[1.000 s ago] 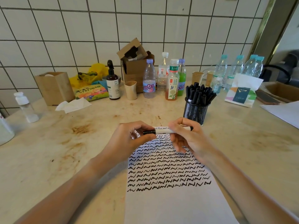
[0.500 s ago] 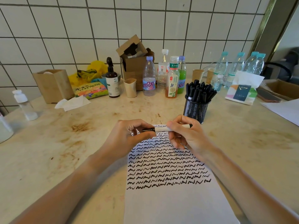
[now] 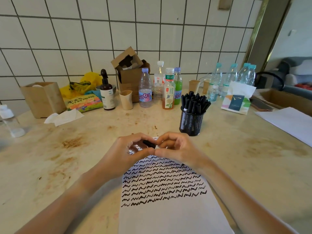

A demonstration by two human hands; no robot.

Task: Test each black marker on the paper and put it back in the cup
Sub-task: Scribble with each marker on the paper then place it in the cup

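A white paper (image 3: pixel 170 217) lies on the table in front of me, with several rows of black squiggles across its upper half. Above its top edge my two hands meet around one black marker (image 3: pixel 149 144). My left hand (image 3: pixel 118 154) grips the marker's black cap end between thumb and fingers. My right hand (image 3: pixel 181 149) curls round the rest of the marker and hides its barrel. Thumb tips of both hands touch. A black mesh cup (image 3: pixel 191 123) full of several black markers (image 3: pixel 194 102) stands just beyond my right hand.
Bottles (image 3: pixel 168 92), paper cups (image 3: pixel 126 99), a cardboard box (image 3: pixel 130 75), a snack bag (image 3: pixel 84 103) and a brown bag (image 3: pixel 43 98) line the tiled wall. A tissue pack (image 3: pixel 236 102) and another white sheet (image 3: pixel 287 122) lie at the right. A small bottle (image 3: pixel 10 122) stands at far left.
My hands have closed together, so the white barrel seen between them before is now hidden. The marker has swung so its black cap end points up and left.
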